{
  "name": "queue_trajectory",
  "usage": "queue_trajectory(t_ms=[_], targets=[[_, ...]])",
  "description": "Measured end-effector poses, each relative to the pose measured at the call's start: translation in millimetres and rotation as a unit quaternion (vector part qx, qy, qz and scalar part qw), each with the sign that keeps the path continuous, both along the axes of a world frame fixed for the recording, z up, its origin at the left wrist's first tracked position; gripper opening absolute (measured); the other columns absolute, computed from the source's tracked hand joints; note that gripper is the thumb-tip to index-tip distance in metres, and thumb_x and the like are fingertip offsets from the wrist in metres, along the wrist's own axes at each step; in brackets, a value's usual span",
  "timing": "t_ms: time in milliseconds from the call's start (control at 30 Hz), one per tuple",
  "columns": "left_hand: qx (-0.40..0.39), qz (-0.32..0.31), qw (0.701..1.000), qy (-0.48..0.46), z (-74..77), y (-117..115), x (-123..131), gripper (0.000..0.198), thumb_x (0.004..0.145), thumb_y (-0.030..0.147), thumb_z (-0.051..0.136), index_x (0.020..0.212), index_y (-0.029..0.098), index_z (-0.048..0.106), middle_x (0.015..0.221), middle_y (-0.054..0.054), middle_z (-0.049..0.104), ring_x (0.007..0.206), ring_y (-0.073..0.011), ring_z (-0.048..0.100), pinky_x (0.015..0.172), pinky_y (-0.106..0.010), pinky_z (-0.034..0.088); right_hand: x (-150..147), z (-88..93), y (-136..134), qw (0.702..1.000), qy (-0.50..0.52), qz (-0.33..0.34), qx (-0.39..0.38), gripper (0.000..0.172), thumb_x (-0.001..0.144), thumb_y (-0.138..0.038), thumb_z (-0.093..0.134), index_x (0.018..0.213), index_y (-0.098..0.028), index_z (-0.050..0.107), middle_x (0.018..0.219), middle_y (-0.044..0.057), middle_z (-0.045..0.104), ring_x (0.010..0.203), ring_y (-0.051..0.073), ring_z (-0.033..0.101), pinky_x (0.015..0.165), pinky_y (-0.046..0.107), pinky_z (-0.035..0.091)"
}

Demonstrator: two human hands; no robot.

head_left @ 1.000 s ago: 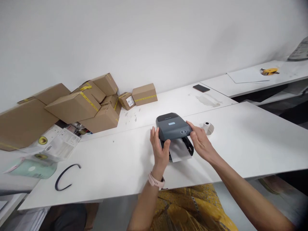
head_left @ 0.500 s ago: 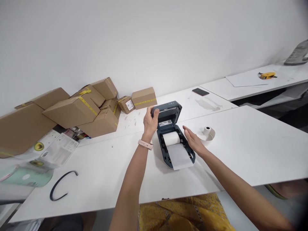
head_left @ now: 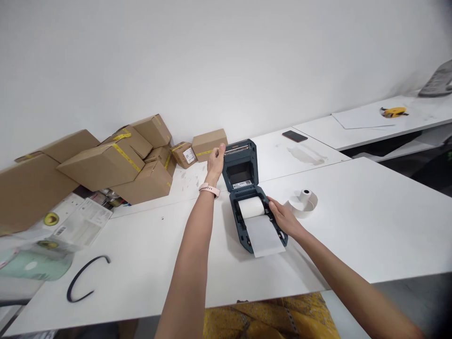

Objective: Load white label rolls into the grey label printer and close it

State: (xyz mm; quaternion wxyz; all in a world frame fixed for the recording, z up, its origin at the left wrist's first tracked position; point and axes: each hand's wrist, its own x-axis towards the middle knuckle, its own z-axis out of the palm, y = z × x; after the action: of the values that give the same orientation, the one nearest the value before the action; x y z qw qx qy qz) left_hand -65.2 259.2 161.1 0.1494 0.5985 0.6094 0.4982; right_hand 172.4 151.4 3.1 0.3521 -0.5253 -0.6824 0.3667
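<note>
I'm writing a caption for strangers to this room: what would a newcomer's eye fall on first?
First, the dark printer on the white table: its lid is up, the left hand gripping it, the right hand at the printer's side, a paper roll inside. Then the heap of brown boxes by the wall, at the picture's left. Last, a loose roll with a curling strip, just right of the right hand.

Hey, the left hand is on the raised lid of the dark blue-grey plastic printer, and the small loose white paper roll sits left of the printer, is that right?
Not quite: in the head view, the small loose white paper roll sits right of the dark blue-grey plastic printer. The left hand is indeed on the raised lid.
</note>
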Motion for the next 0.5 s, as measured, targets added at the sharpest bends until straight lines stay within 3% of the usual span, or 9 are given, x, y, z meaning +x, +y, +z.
queue_trajectory(t_ms=[67, 133, 233, 300, 400, 500], targets=[[0.008, -0.007, 1.0, -0.005, -1.1, -7, 1, 0.057, 0.09, 0.07, 0.03, 0.087, 0.021, 0.058, 0.092, -0.005, 0.064, 0.092, -0.019, 0.059, 0.084, -0.031, 0.043, 0, 0.1, -1, 1.0, -0.01, -0.002, 0.011, 0.063, 0.095, -0.063, 0.026, 0.139, -0.025, 0.049, 0.139, 0.008, 0.057, 0.13, 0.032, 0.049, 0.105, 0.054, 0.041], [0.023, -0.017, 0.999, -0.017, -9.2, -25, 2, 0.054, 0.091, 0.067, 0.034, 0.112, 0.023, 0.057, 0.117, -0.008, 0.063, 0.112, -0.0215, 0.057, 0.094, -0.033, 0.042, 1, 4.8, -1, 0.998, -0.029, -0.022, 0.042, 0.061, 0.095, -0.061, 0.03, 0.139, -0.024, 0.048, 0.137, 0.01, 0.058, 0.127, 0.033, 0.052, 0.102, 0.053, 0.044], [-0.012, -0.006, 0.999, -0.041, -40.9, -67, 3, 0.066, 0.088, 0.064, 0.046, 0.141, 0.025, 0.038, 0.141, -0.013, 0.051, 0.127, -0.0251, 0.051, 0.101, -0.038, 0.041, 3, 21.9, 1, 0.986, -0.062, -0.063, 0.139, 0.058, 0.093, -0.058, 0.04, 0.138, -0.023, 0.047, 0.135, 0.012, 0.058, 0.122, 0.032, 0.054, 0.097, 0.051, 0.046], [-0.102, 0.016, 0.994, -0.027, -71.2, -97, 5, 0.076, 0.084, 0.06, 0.057, 0.146, 0.024, 0.032, 0.143, -0.016, 0.049, 0.126, -0.0295, 0.053, 0.1, -0.042, 0.042, 2, 36.4, 7, 0.973, -0.109, -0.014, 0.204, 0.053, 0.091, -0.053, 0.048, 0.134, -0.024, 0.049, 0.13, 0.011, 0.06, 0.119, 0.032, 0.054, 0.095, 0.049, 0.046], [-0.21, 0.025, 0.977, -0.011, -110.0, -130, 13, 0.075, 0.084, 0.052, 0.058, 0.146, 0.018, 0.033, 0.135, -0.02, 0.058, 0.122, -0.0315, 0.056, 0.1, -0.043, 0.041, -6, 53.1, 22, 0.931, -0.223, 0.139, 0.252, 0.05, 0.085, -0.04, 0.058, 0.131, -0.023, 0.052, 0.123, 0.011, 0.063, 0.117, 0.033, 0.054, 0.095, 0.048, 0.043], [-0.22, 0.024, 0.975, 0.01, -123.6, -141, 23, 0.062, 0.089, 0.049, 0.049, 0.142, 0.018, 0.041, 0.124, -0.016, 0.066, 0.117, -0.0307, 0.06, 0.099, -0.043, 0.041, -22, 59.0, 35, 0.883, -0.328, 0.22, 0.255, 0.061, 0.074, -0.031, 0.068, 0.132, -0.019, 0.053, 0.123, 0.013, 0.064, 0.117, 0.034, 0.054, 0.098, 0.048, 0.039]])
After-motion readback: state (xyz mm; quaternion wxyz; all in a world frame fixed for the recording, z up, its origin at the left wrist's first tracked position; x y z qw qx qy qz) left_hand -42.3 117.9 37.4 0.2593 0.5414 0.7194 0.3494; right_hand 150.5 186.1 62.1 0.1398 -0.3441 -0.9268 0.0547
